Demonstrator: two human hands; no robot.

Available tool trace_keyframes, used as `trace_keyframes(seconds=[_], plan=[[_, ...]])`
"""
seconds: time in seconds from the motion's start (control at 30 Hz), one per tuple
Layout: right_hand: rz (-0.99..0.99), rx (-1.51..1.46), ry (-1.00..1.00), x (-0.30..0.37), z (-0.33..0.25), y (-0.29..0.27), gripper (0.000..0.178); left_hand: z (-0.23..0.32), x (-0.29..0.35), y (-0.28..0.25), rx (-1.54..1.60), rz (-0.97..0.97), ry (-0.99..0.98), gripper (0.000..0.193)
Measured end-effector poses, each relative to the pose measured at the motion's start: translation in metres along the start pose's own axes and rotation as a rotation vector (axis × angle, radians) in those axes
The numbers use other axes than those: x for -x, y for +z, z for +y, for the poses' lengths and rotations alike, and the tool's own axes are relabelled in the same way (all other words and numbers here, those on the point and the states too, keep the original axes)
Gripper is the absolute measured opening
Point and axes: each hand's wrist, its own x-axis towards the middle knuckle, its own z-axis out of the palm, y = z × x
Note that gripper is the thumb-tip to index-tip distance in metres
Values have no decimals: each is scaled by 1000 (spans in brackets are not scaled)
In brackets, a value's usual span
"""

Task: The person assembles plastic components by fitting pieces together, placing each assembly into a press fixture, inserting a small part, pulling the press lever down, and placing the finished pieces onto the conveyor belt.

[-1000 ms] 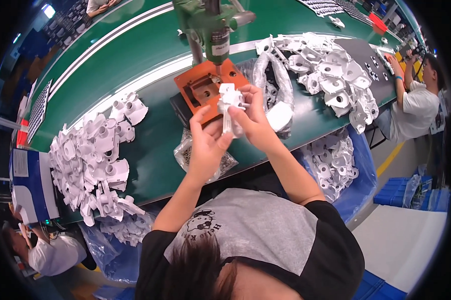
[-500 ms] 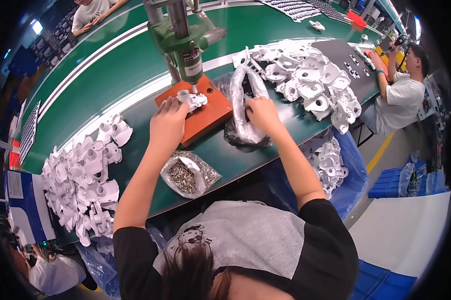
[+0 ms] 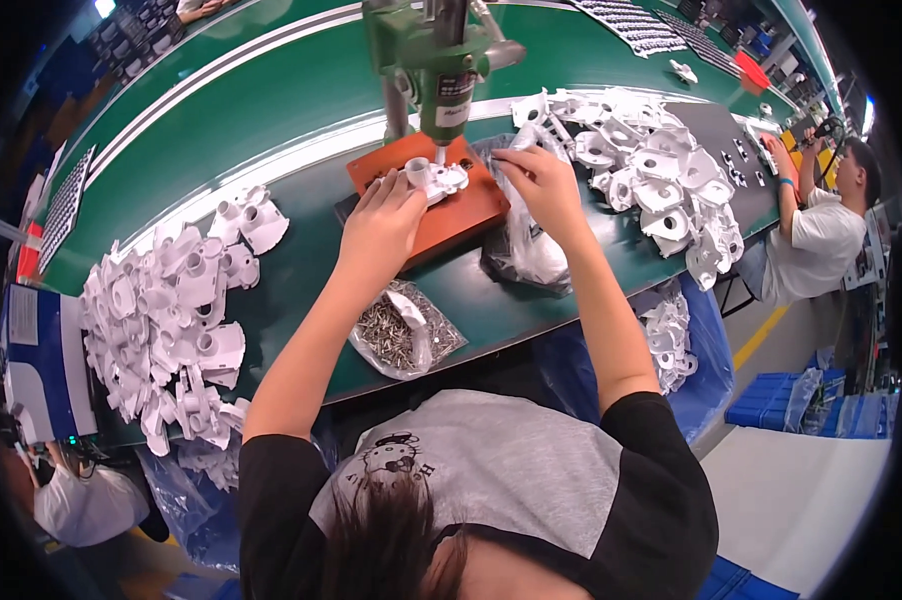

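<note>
A white plastic part [image 3: 448, 180] with a short round tube sits on the orange block [image 3: 451, 227], right beneath the tip of the green press [image 3: 439, 90]. My left hand [image 3: 386, 215] curls its fingers around the near left side of this part and keeps it on the block. To the right, my right hand [image 3: 543, 185] is raised over a clear plastic bag [image 3: 531, 250]. Its thumb and fingertips are pinched together near the block's right edge; whatever lies between them is too small to make out. The bag's contents are mostly hidden by my hand and forearm.
An open bag of small metal screws [image 3: 396, 335] lies at the table's near edge. White plastic parts are heaped at left [image 3: 161, 320] and at right [image 3: 661, 170]. A blue-lined bin [image 3: 691, 385] stands below the right edge. Another person [image 3: 816, 220] works at far right.
My right hand has lifted from the mouth of the bag toward the press, fingertips pinched. My left hand stays on the white part. The whole view has shifted slightly.
</note>
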Motion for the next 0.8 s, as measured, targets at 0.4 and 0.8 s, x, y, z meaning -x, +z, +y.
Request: trace_keyframes(seconds=[0.4,0.8], plan=[[-1,67,-183,-29,-1,53,15,-11,12,3,51,-58,-44,19],[-44,308,-488,-3,-7,59,28,-5,17,-9,75,-174,-82,34]])
